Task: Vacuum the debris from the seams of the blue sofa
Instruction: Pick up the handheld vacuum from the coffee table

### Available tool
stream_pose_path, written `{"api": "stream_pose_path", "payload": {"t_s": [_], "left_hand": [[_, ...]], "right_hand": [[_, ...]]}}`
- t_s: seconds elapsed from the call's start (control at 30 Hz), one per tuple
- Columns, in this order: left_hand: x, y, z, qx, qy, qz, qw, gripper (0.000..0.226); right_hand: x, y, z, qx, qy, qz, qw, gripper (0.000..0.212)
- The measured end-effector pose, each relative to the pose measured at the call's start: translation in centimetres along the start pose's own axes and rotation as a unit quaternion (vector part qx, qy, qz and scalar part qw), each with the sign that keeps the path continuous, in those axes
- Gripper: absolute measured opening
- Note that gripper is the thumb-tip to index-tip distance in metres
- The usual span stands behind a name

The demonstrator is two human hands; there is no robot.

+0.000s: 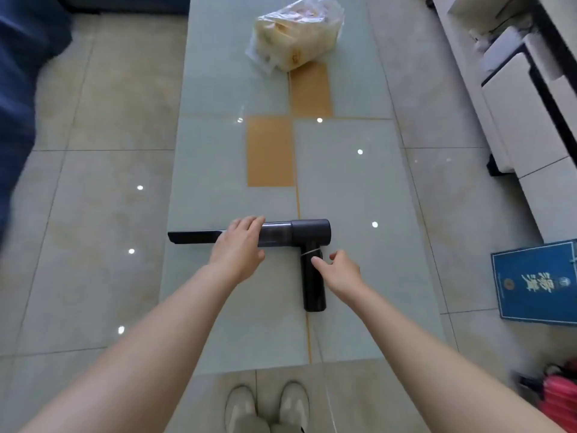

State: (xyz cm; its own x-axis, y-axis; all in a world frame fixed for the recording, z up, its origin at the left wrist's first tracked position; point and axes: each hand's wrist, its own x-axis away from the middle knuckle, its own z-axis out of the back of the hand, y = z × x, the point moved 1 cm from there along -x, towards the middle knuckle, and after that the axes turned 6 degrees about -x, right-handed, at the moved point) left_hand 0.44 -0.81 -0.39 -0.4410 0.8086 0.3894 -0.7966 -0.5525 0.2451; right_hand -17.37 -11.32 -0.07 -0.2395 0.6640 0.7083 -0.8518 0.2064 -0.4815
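A dark handheld vacuum lies flat on the pale glass table, its narrow crevice nozzle pointing left and its handle pointing toward me. My left hand lies over the clear barrel where the nozzle joins it, fingers fairly straight. My right hand hovers at the handle with thumb and fingers spread in an open curl, fingertips just touching or short of it. The blue sofa runs along the left edge, blurred.
A plastic bag of tissue packs sits at the table's far end. White cabinets line the right side, with a blue box and a red object on the tiled floor. My slippered feet stand at the table's near edge.
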Motion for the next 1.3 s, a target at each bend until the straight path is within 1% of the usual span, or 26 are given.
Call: {"api": "stream_pose_path", "payload": {"t_s": [0.17, 0.27, 0.4, 0.53, 0.67, 0.77, 0.97, 1.1, 1.3], "left_hand": [[-2.1, -0.1, -1.7, -0.014, 0.005, -0.007, 1.0, 0.065], [-2.8, -0.4, -2.3, -0.026, 0.012, -0.001, 1.0, 0.06], [-3.3, -0.5, -3.0, -0.043, 0.019, -0.011, 0.999, 0.051], [-3.3, -0.9, -3.4, -0.046, 0.032, -0.018, 0.998, 0.05], [-2.9, -0.8, -3.0, -0.048, 0.022, -0.025, 0.998, 0.051], [-2.3, -0.7, -2.1, -0.048, 0.029, -0.033, 0.998, 0.051], [0.1, -0.7, 2.6, -0.027, 0.049, -0.025, 0.998, 0.051], [2.9, -0.4, 7.4, 0.017, 0.069, -0.011, 0.997, 0.053], [9.2, 0.5, 17.5, 0.059, 0.113, 0.003, 0.992, 0.056]], "right_hand": [[-1.7, 0.6, -1.8, 0.004, 0.002, -0.002, 1.0, 0.062], [-2.2, 0.8, -2.8, 0.013, 0.02, 0.004, 1.0, 0.065], [-2.7, 1.0, -3.6, 0.028, 0.023, -0.005, 0.999, 0.06], [-2.9, 0.9, -3.8, 0.031, 0.018, -0.013, 0.999, 0.053], [-2.5, 0.9, -3.4, 0.017, 0.004, -0.02, 1.0, 0.05], [-1.5, 0.5, -3.1, 0.0, -0.001, -0.02, 1.0, 0.048], [2.4, -2.2, -0.9, -0.042, -0.005, 0.005, 0.999, 0.046], [6.3, -5.3, 1.3, -0.079, -0.007, 0.028, 0.996, 0.044], [15.3, -11.0, 5.7, -0.125, -0.024, 0.083, 0.988, 0.025]]}}
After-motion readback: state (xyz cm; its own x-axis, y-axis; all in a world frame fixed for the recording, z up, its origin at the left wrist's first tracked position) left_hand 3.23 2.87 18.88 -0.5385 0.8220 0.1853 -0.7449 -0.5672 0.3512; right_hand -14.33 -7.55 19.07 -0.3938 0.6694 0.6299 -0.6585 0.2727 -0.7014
